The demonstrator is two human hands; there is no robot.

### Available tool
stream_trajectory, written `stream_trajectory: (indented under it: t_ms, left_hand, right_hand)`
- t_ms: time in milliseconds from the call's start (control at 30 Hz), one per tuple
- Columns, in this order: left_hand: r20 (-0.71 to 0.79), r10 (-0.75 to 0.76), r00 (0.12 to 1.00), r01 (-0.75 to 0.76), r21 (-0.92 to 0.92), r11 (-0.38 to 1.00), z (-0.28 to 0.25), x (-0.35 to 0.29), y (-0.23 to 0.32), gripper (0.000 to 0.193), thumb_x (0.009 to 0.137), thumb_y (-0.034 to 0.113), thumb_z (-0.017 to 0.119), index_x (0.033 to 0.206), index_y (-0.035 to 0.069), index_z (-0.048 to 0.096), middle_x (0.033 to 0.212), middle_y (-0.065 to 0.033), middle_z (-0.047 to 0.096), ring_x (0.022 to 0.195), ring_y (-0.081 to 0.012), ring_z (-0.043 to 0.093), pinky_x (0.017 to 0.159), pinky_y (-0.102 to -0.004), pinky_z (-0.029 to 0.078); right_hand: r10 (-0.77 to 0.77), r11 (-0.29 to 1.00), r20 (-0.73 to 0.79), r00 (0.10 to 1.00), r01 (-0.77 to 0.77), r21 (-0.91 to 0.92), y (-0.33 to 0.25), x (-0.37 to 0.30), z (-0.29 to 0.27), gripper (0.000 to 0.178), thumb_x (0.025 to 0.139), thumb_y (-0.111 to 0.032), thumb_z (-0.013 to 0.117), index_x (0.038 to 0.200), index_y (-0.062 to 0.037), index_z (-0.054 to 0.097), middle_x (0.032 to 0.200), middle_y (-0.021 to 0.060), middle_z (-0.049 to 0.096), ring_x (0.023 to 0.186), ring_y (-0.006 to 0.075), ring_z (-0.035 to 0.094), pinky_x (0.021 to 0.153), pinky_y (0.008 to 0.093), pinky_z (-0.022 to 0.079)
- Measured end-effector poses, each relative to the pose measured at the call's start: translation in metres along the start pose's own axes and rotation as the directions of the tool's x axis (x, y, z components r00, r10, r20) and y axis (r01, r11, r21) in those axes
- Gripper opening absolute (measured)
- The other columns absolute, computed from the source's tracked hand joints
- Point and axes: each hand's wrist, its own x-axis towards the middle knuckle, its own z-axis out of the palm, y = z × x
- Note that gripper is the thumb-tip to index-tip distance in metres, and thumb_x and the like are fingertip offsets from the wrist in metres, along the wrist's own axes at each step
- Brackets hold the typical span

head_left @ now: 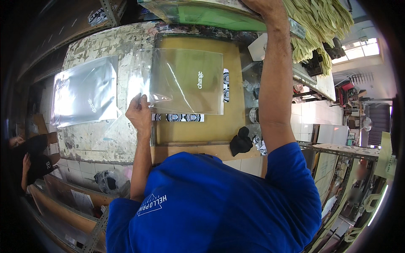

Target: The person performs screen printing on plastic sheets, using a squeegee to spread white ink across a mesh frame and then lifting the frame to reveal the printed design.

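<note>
A clear plastic bag [185,80] with a small white printed word lies over a yellowish board [230,126]. My left hand [139,111] pinches this bag at its near left edge, with thumb and fingertips closed on the film. My right arm stretches far forward, and my right hand [261,6] is at the top of the view, over the edge of a raised frame with a green screen [202,14]. Its fingers are cut off by the picture's edge, so their grip does not show. Strips of black-and-white printed stickers [181,117] border the bag on its near side and right.
Left on the paint-stained table [76,145] is a glossy stack of clear bags [84,92]. A black cloth [241,142] lies at the board's near right corner. Pale yellow fabric bags [316,21] hang at the far right. Another person [31,156] is at the left.
</note>
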Motion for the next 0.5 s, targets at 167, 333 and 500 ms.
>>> stream_trajectory:
  t_ms: [167, 333, 500]
  left_hand:
    - [0.004, 0.046, 0.999, -0.046, -0.090, 0.995, 0.004, 0.000, 0.007, 0.032, 0.097, 0.007, 0.069, 0.123, -0.012, 0.066, 0.099, -0.0161, 0.074, 0.075, -0.0162, 0.070, 0.068, -0.0285, 0.056]
    - [-0.018, 0.008, 1.000, -0.011, -0.130, 0.991, 0.003, 0.001, 0.018, 0.035, 0.098, 0.008, 0.069, 0.126, -0.012, 0.063, 0.099, -0.0154, 0.074, 0.075, -0.0162, 0.070, 0.068, -0.0271, 0.055]
    - [-0.018, 0.008, 1.000, -0.010, -0.121, 0.993, -0.002, 0.003, 0.024, 0.038, 0.098, 0.008, 0.068, 0.130, -0.012, 0.061, 0.097, -0.0134, 0.075, 0.075, -0.0146, 0.070, 0.063, -0.0242, 0.052]
  right_hand:
    - [-0.002, 1.000, -0.007, 1.000, 0.002, 0.010, 0.000, -0.001, 0.000, 0.058, 0.079, -0.050, 0.080, 0.099, 0.0048, 0.077, 0.093, 0.0283, 0.074, 0.091, 0.0400, 0.074, 0.083, 0.0438, 0.057]
    - [0.013, 1.000, 0.007, 1.000, -0.012, -0.008, -0.003, 0.001, -0.002, 0.059, 0.079, -0.048, 0.080, 0.100, 0.0072, 0.076, 0.094, 0.0289, 0.074, 0.092, 0.0399, 0.074, 0.084, 0.0436, 0.057]
    - [0.006, 1.000, -0.004, 1.000, -0.006, 0.027, -0.001, 0.000, -0.001, 0.058, 0.079, -0.047, 0.080, 0.101, 0.0068, 0.076, 0.095, 0.0284, 0.074, 0.092, 0.0392, 0.074, 0.085, 0.0431, 0.058]
